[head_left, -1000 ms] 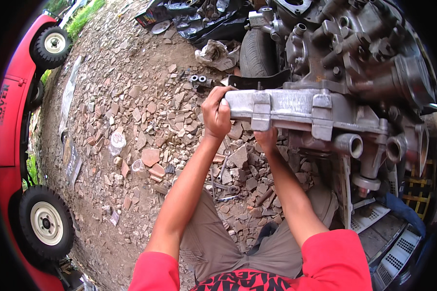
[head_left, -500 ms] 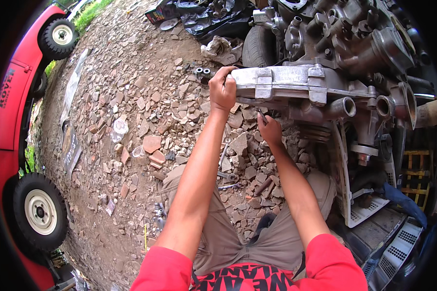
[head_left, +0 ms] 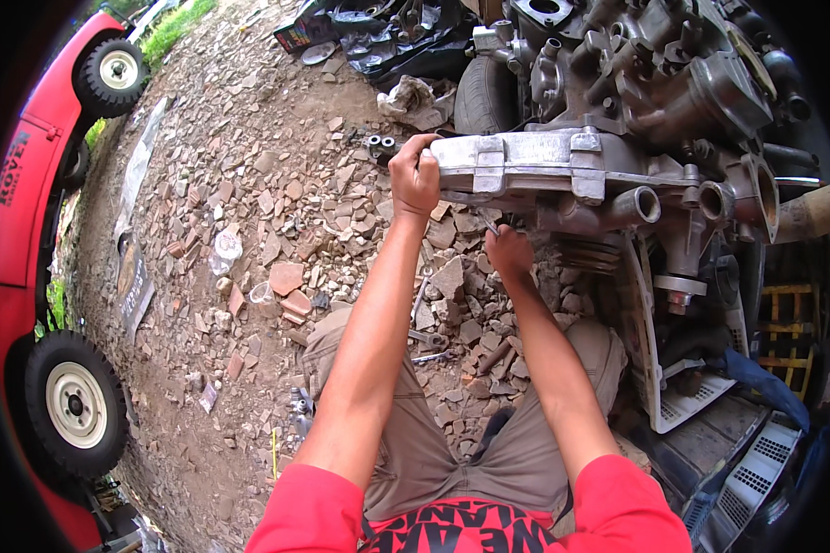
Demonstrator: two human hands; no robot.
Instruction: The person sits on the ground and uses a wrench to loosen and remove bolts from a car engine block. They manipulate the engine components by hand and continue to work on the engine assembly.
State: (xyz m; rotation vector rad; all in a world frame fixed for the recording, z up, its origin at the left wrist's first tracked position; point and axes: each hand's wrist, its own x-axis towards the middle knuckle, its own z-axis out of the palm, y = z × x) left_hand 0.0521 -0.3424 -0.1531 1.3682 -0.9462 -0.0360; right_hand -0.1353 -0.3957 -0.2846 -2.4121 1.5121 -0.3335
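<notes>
A large metal engine part point(head_left: 537, 168), silver along its top edge and darker below, reaches in from the right at chest height. My left hand point(head_left: 415, 180) grips its left end, fingers curled over the top corner. Below its underside, my right hand point(head_left: 510, 251) is closed around a slim metal tool point(head_left: 492, 227), whose tip points up toward the casting. The tool's kind cannot be made out, and whether its tip touches the part is hidden. Two round pipe openings point(head_left: 638, 205) stick out from the part to the right of my right hand.
More engine castings point(head_left: 618, 69) and a tyre point(head_left: 485, 97) are piled behind. Loose wrenches point(head_left: 421, 297) lie on the rubble ground point(head_left: 277, 217) between my knees. White plastic grilles point(head_left: 756, 475) stand at the lower right; a red vehicle point(head_left: 28, 203) is parked on the left.
My right hand has drawn down slightly, and the tool's tip now angles up to the left. The left hand keeps its hold. The view has shifted a little.
</notes>
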